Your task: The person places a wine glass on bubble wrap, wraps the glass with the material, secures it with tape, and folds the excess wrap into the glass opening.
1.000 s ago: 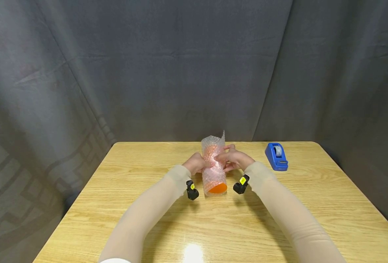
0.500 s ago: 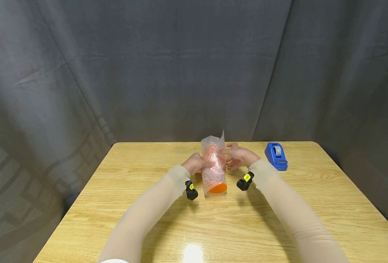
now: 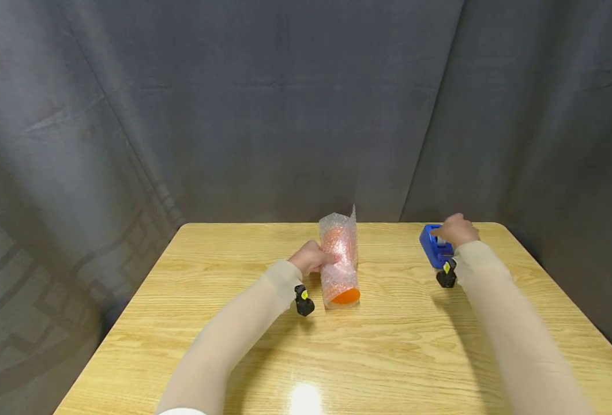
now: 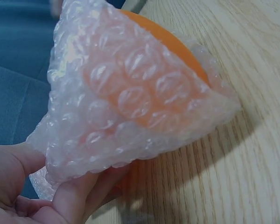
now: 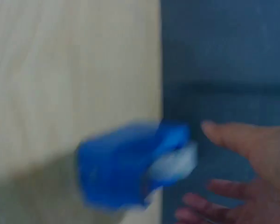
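Observation:
An orange cylindrical object (image 3: 346, 297) lies rolled in clear bubble wrap (image 4: 130, 98), its orange end showing at the near opening. My left hand (image 3: 310, 257) grips the roll from its left side, thumb on top and fingers tucked underneath, as the left wrist view shows. A loose corner of the wrap sticks up at the far end. Over at the right, my right hand (image 3: 458, 230) is at the blue tape dispenser (image 3: 432, 249), overlapping its tape roll in the head view. In the blurred right wrist view its fingers are spread beside the dispenser, holding nothing.
The wooden table (image 3: 222, 259) carries the roll and the dispenser, both toward its far edge. Grey curtains (image 3: 285, 115) hang right behind that edge and along both sides. A black wrist camera (image 3: 303, 301) sits on each wrist.
My right hand has let go of the bubble wrap and moved right to the tape dispenser. The left hand stays on the roll, which has hardly shifted.

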`<action>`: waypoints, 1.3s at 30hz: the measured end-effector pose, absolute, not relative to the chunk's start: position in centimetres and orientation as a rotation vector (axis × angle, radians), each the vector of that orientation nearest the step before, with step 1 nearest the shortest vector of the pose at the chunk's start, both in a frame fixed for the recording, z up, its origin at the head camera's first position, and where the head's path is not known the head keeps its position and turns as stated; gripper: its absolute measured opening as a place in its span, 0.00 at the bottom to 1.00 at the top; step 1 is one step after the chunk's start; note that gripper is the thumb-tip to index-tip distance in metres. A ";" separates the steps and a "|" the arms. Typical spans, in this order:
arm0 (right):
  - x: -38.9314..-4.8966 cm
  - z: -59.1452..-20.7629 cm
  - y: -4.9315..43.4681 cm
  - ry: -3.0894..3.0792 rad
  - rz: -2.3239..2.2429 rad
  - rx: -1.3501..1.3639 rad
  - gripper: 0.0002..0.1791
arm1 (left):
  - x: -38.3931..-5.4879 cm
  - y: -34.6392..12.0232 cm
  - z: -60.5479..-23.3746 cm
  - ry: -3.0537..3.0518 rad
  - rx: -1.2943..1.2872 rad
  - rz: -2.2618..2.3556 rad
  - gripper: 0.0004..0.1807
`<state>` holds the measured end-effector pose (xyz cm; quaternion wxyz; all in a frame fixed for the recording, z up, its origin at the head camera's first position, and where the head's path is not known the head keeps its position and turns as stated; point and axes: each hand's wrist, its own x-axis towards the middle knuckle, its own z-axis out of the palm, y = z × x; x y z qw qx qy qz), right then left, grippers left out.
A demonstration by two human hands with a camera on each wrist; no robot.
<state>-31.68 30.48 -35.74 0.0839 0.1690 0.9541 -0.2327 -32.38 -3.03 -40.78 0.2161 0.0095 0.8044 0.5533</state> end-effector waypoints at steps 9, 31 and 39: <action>-30.4 -38.6 34.5 2.655 -0.774 0.348 0.35 | -32.3 -2.7 -41.0 2.246 0.075 1.548 0.16; -30.6 -37.7 32.0 2.655 -0.801 0.450 0.38 | -32.4 -3.1 -40.8 2.301 0.062 1.480 0.19; -30.2 -37.3 32.7 2.579 -0.789 0.427 0.37 | -32.2 -2.7 -40.8 2.263 0.057 1.522 0.19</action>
